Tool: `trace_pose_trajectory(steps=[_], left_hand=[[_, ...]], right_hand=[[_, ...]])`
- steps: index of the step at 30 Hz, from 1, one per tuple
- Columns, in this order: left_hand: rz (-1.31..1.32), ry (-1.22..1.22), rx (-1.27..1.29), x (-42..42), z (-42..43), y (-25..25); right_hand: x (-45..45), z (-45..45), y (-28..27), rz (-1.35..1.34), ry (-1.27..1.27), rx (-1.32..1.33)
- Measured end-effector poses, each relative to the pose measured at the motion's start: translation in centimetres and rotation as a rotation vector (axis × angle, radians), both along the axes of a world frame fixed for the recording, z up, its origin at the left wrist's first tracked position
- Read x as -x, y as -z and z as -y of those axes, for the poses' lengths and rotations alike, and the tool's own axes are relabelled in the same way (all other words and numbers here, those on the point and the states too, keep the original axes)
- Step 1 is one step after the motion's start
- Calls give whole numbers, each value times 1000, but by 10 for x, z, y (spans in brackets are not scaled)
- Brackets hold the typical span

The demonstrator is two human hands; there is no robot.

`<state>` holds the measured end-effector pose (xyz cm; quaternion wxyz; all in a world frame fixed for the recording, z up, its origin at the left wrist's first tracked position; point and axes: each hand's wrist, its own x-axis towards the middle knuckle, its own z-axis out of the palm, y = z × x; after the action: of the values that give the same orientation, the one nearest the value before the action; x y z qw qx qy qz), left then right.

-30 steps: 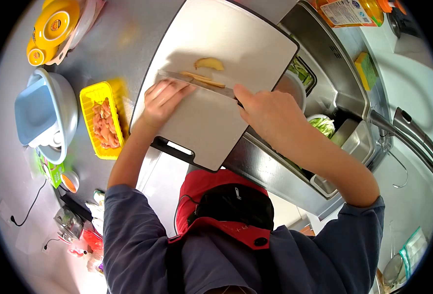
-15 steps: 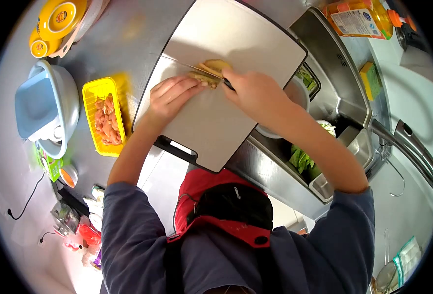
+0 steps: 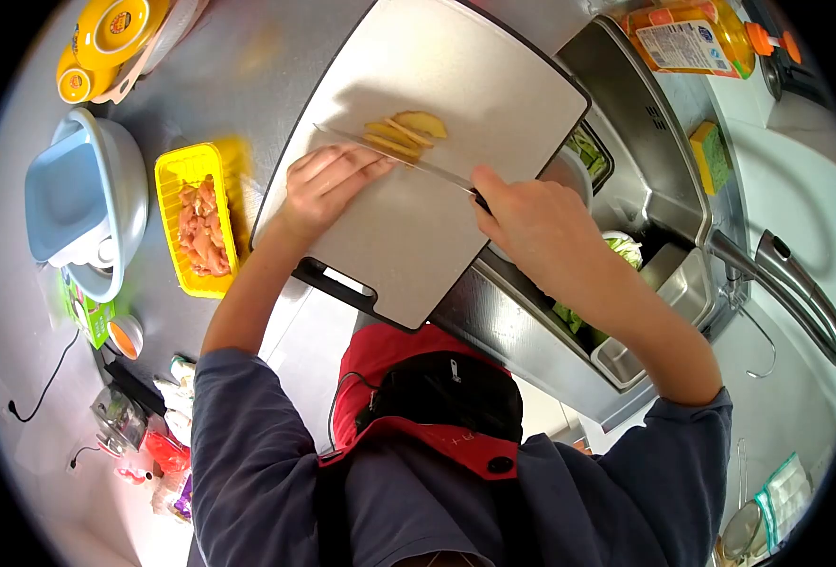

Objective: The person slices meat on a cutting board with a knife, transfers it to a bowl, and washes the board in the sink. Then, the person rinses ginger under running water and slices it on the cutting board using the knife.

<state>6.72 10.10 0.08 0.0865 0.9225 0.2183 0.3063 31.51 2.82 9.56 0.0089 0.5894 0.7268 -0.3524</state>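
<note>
A white cutting board (image 3: pixel 399 246) with a dark rim lies in front of me. My right hand (image 3: pixel 541 227) is wrapped round the dark handle of a kitchen knife (image 3: pixel 441 173), its blade running leftward across the board beside my left fingertips. On the blade's far side lie several yellow ginger slices (image 3: pixel 420 124), some overlapping. My left hand (image 3: pixel 336 184) rests on the board with fingers bent and pressed together at a piece of ginger, mostly hidden by the fingers and blade.
Left of the board stands a yellow tray (image 3: pixel 186 274) of cut raw meat (image 3: pixel 202 231), with blue and white basins (image 3: pixel 134 189) beyond. At right, a steel sink (image 3: pixel 663 180) holds leafy greens. A soap bottle (image 3: pixel 687 42) and a sponge (image 3: pixel 711 159) sit by its edge.
My right hand has drawn the knife back toward the right and nearer me, showing more blade and uncovering the ginger slices. My left hand stays almost in place.
</note>
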Motion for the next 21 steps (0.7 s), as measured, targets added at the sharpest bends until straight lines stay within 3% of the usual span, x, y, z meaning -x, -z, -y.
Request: trace_pose_trajectory(steps=[13,21], left_hand=[[68,18,31,-3,0,4],[84,12,-6,-5,-3,0]], right_hand=[[32,-32,53,-87,19,-144],[10,-19,4,-89,30,-72]])
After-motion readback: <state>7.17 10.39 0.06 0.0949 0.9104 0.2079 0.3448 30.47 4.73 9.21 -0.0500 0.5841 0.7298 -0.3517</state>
